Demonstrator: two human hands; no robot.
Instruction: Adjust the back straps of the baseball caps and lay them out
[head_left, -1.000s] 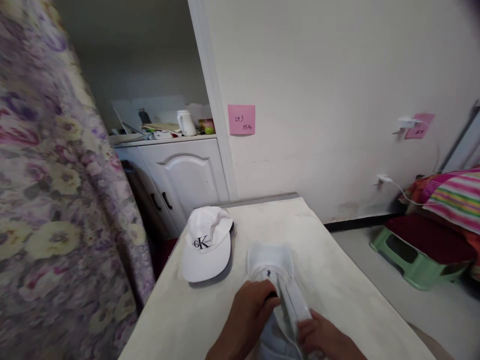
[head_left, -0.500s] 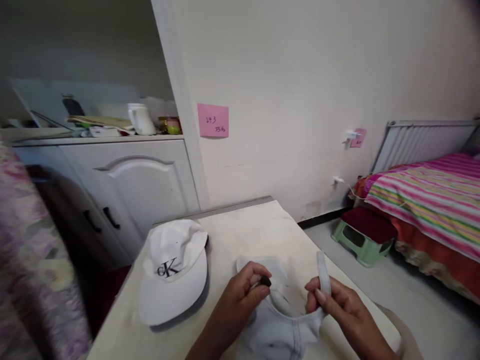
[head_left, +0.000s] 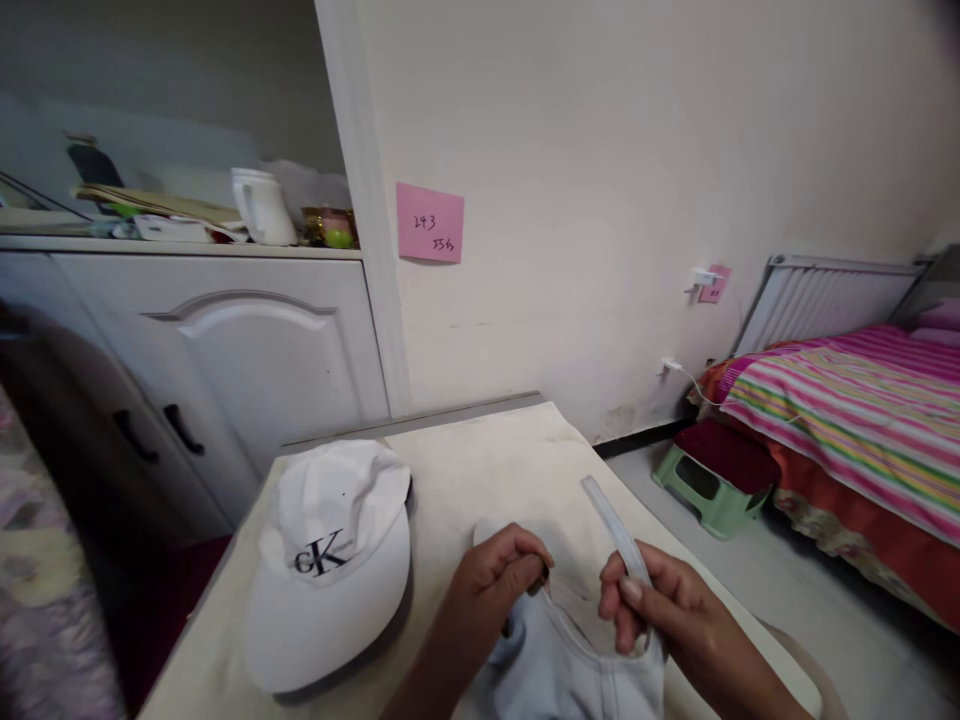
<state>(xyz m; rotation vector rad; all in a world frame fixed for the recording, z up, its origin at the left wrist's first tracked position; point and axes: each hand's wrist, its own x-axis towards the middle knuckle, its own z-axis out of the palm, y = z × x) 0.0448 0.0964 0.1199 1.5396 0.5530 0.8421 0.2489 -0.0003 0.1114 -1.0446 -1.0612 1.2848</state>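
Observation:
A pale blue cap (head_left: 581, 685) lies at the table's near edge, its back opening facing away from me. My left hand (head_left: 495, 595) is closed in a pinch on a small dark buckle (head_left: 541, 578) at the left side of that opening. Between the thumb and fingers of my right hand (head_left: 671, 610) is the cap's loose strap (head_left: 611, 520), its free end sticking up and leaning left. The strap end and the buckle are apart. To the left, a white cap (head_left: 352, 570) with black letters rests on the table, touched by neither hand.
The cream-topped table (head_left: 480, 455) stands against the wall. A white cabinet (head_left: 255, 350) at the left carries a white jug (head_left: 262, 205) and clutter. Pink notes (head_left: 430, 222) are stuck on the wall. At right are a green stool (head_left: 716, 480) and a striped bed (head_left: 862, 390).
The strap's free end has swung left, towards the buckle. My left fingers have closed further over the buckle, and the blue cap has turned slightly. The view has shifted a little.

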